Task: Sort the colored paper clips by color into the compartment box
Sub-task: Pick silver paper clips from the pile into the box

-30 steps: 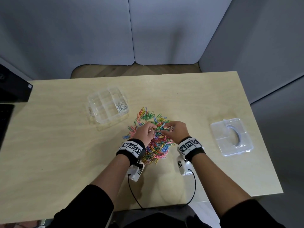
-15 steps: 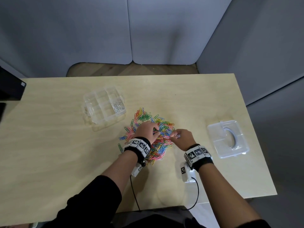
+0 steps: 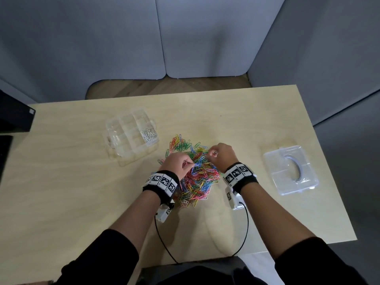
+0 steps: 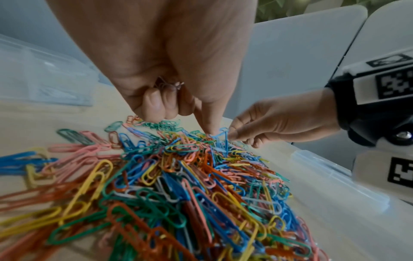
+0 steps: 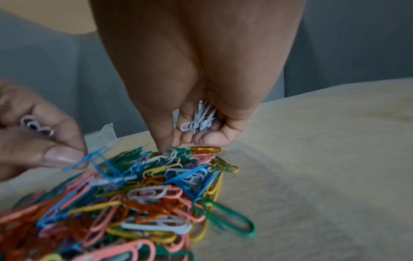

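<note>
My right hand cups white clips so trips to the box are fewer. My left hand curls round a few too (colour unclear), forefinger probing the pile

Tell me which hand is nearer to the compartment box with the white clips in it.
Left. The left hand is over the near-left part of the clip pile, on the side facing the compartment box; the right hand is over the pile's right part, farther from the box.

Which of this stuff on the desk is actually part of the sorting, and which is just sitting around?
In the job:
- pile of colored paper clips
- compartment box, white clips in one cell
- left hand and right hand, each holding white clips

Just lying about:
- clear lid
- dark monitor at the left edge
</note>
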A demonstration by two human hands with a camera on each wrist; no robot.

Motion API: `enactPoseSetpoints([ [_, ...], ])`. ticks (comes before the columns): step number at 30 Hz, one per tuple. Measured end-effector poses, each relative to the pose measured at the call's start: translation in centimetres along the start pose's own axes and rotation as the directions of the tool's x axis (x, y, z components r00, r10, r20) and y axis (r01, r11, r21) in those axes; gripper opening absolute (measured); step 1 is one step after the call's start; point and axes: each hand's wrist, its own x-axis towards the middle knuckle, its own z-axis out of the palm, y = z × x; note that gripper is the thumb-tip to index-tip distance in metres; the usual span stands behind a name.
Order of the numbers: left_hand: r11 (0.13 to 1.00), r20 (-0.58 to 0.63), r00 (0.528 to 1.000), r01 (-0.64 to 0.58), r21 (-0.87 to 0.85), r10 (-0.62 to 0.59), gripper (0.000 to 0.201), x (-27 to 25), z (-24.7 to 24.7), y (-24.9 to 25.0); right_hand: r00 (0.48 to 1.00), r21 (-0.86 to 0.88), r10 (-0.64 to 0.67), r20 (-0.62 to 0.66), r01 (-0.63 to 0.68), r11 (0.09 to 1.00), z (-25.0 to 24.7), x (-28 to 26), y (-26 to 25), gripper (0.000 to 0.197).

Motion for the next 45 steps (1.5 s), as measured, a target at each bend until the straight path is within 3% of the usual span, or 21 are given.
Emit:
enactPoseSetpoints([
  [4,0.995,-0.049,0.994,0.096,-0.032,-0.097,0.017,-0.4,-0.5,-0.5,0.997,0.228,0.069,-0.028,-0.061,0.972,-0.7,-0.7,1.1,0.014],
  [8,0.976,-0.068,0.975,0.209,-0.064,-0.213,0.015,-0.2,-0.9,-0.6,0.983,0.536,0.145,0.108,-0.181,0.824,-1.0,-1.4,1.7,0.004],
  [12,0.991,-0.132,0.982,0.137,0.004,-0.135,0.008,0.0,-0.9,-0.7,0.943,0.737,0.175,0.285,-0.332,0.588,-1.0,-1.5,1.5,0.015],
  [15,0.996,-0.071,0.997,0.044,0.08,-0.038,0.011,0.3,-0.1,0.3,0.912,0.792,0.201,0.359,-0.411,0.452,-1.2,-1.3,1.1,0.024],
  [17,0.99,-0.017,1.0,0.005,0.143,-0.002,0.017,0.6,0.7,1.2,0.914,0.786,0.204,0.35,-0.405,0.468,-1.4,-1.1,0.9,0.025],
  [20,0.981,-0.012,1.0,0.01,0.193,-0.008,0.02,0.9,1.5,2.0,0.937,0.703,0.181,0.3,-0.345,0.622,-1.6,-0.7,1.0,0.016],
  [24,0.982,-0.023,1.0,0.011,0.19,-0.007,0.018,0.9,1.6,1.8,0.932,0.599,0.096,0.349,-0.301,0.742,-2.4,-0.4,1.2,0.027],
  [29,0.984,-0.026,0.999,0.044,0.174,-0.04,0.024,1.1,0.6,1.0,0.932,0.654,0.094,0.35,-0.315,0.688,-2.7,-1.3,0.8,0.025],
  [33,0.988,-0.031,0.998,0.052,0.147,-0.048,0.022,1.0,-0.2,0.4,0.942,0.57,0.103,0.321,-0.279,0.773,-2.2,-1.9,0.8,0.029],
  [35,0.987,-0.025,0.998,0.066,0.145,-0.063,0.022,0.9,-0.3,0.3,0.924,0.592,0.112,0.366,-0.324,0.738,-2.1,-2.1,0.8,0.029],
  [39,0.986,0.01,0.996,0.084,0.147,-0.086,0.019,0.6,0.0,0.4,0.865,0.714,0.068,0.497,-0.452,0.535,-2.0,-2.6,1.0,0.031],
  [45,0.983,0.023,0.997,0.072,0.171,-0.077,0.023,0.4,0.3,1.1,0.919,0.768,0.117,0.377,-0.381,0.514,-2.2,-3.4,1.2,0.025],
])
